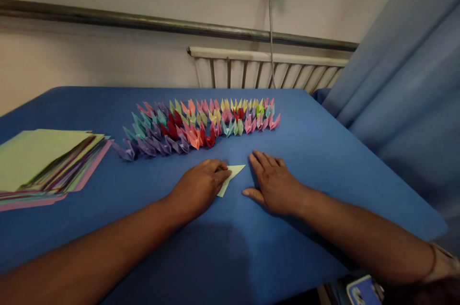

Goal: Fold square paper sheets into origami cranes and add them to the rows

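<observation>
A folded piece of pale yellow-green paper (232, 175) lies on the blue table (323, 161). My left hand (199, 187) rests on its left part, fingers curled down and pressed on the paper. Just right of the paper my right hand (275, 182) lies flat on the table, fingers stretched out and holding nothing. Beyond both hands stand rows of several small folded paper cranes (201, 125) in purple, teal, red, orange, pink and yellow.
A stack of coloured paper sheets (46, 163), light green on top, sits at the table's left. A wall with a metal rail (172, 24), a white radiator (266, 67) and a hanging cord (271, 31) is behind. A blue curtain (406, 84) hangs at right.
</observation>
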A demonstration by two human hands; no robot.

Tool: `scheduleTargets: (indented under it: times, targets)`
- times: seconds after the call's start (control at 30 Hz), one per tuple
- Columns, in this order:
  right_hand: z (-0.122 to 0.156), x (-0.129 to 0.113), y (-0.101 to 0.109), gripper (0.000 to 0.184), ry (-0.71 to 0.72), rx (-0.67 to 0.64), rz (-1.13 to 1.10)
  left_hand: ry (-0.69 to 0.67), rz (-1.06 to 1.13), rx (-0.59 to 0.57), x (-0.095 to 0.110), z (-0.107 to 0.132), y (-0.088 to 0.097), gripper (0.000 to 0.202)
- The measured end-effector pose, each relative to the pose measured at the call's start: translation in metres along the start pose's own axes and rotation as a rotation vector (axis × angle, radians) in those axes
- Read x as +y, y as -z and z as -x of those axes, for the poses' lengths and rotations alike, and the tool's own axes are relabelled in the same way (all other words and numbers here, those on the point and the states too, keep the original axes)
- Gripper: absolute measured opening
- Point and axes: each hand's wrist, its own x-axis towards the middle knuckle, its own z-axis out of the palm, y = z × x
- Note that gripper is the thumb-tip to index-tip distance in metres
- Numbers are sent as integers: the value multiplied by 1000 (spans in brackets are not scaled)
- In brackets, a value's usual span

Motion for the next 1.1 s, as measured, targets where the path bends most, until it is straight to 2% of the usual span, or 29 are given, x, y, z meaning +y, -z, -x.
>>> scheduleTargets:
  times: [0.17,0.43,0.53,0.63,0.73,0.97,1.1]
  targets:
    - [-1,-7,-3,73,161,7,-39,-12,-14,-36,2,1,4,28]
    - [-3,-5,3,85,72,-8,8,-133,-48,-37,3,10,3,32]
    - [-2,-6,-1,83,51,41,4,-155,-65,-30,3,11,3,33]
    - [1,-9,-5,78,217,55,-25,-178,-66,-21,4,12,3,30]
    - [3,-10,-6,80,344,-10,-69,-191,-59,-24,7,12,3,29]
    - [2,-5,-5,88,237,16,-57,-219,-98,-88,5,16,7,29]
    - [4,-8,-5,79,292,19,-69,-220,-82,-83,-1,19,9,31]
